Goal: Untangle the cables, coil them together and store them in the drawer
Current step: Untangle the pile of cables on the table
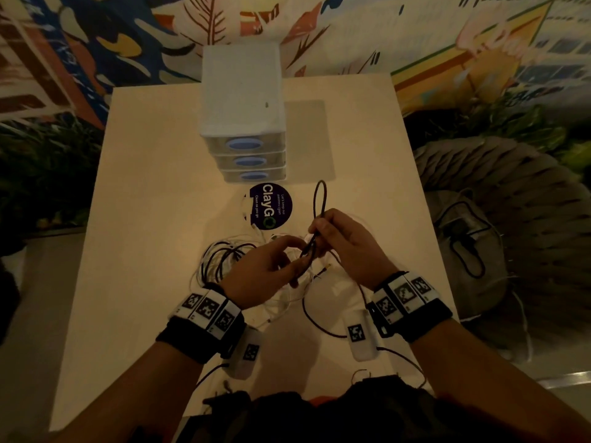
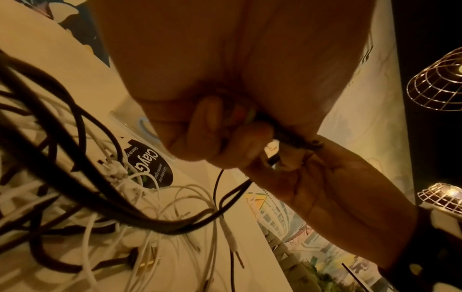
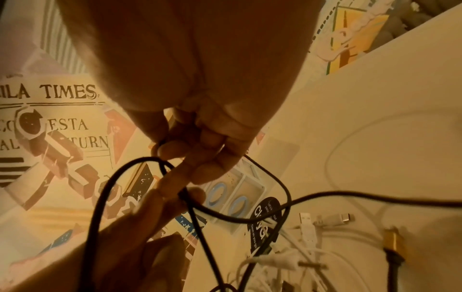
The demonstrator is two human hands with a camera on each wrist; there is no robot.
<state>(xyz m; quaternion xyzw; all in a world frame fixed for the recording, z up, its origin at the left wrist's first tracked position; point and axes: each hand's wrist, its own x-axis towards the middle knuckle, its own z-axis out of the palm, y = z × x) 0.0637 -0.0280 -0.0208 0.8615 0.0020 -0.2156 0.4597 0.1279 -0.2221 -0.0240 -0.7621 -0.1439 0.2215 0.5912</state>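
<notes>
- Cables [image 1: 224, 260]: a mixed heap of black and white leads lying on the table [image 1: 144, 219], nearest the person and partly under the wrists; not yet coiled, so the sorting looks to be in its early part.
- Left hand [image 1: 265, 266]: raised just above the heap, fingers curled round the black cable [image 1: 319, 199] low on the strand, apparently to steady it while the other hand works it free.
- Right hand [image 1: 342, 241]: just beside the left, fingertips pinching the same black cable; a narrow loop stands up past the fingers, away from the person, probably held clear of the heap so it cannot snag again.
- Plugs [image 3: 325, 219]: white connector ends lying loose among the white leads, seen from the right wrist; a gold-coloured plug [image 3: 395, 239] lies apart to one side.
- Round sticker [image 1: 271, 206]: dark label stuck flat on the table between heap and drawers.
- Drawer unit [image 1: 243, 123]: three stacked drawers with blue oval handles, at the far end of the table, all closed; one must be pulled out before storing.
</notes>
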